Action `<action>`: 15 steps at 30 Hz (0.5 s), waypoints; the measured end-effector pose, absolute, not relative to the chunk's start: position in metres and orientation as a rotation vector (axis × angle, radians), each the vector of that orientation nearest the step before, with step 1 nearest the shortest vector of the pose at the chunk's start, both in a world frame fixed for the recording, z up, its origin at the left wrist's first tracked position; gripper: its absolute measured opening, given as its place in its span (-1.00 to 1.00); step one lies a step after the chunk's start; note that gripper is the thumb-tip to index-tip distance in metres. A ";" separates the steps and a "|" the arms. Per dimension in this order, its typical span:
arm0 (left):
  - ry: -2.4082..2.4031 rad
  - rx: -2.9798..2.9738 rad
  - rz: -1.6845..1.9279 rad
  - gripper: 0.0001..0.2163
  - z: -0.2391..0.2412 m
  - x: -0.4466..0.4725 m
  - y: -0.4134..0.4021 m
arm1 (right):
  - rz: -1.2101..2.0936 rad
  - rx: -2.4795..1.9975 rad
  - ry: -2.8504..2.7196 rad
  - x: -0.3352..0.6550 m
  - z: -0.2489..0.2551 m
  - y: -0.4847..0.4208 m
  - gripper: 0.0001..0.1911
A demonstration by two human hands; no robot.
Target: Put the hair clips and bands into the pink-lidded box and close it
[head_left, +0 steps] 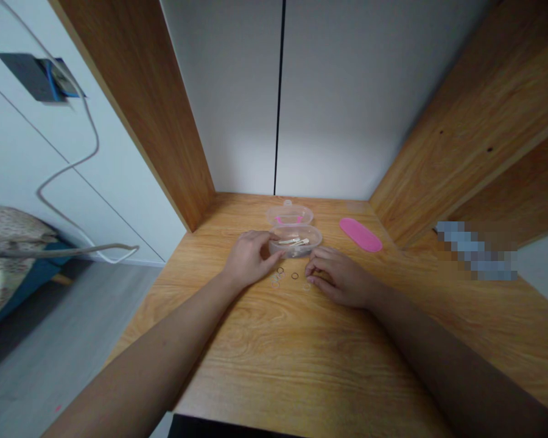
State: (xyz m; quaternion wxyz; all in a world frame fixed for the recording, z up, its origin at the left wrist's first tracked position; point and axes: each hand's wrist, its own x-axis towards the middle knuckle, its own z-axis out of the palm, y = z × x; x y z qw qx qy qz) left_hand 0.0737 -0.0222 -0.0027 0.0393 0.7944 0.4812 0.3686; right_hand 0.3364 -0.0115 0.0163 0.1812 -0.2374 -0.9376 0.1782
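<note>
I couldn't tell whether my right hand [340, 277] pinched anything; its curled fingers hid their own tips, low over the tabletop [256, 347] beside the small rings [295, 276]. The clearest rings nearly vanished against the wood. My left hand [249, 258], half open, held the clear case [313, 233] by its left end, covering that end. My forearms ran out of view below.

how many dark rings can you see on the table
2: one dark ring near the left hand, the other dark ring to its right, between both hands. More may be hidden under the right hand.
</note>
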 end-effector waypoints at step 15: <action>1.478 2.429 1.153 -0.76 -0.004 0.074 -0.021 | 0.549 -0.636 -2.651 0.333 0.017 -0.014 -0.97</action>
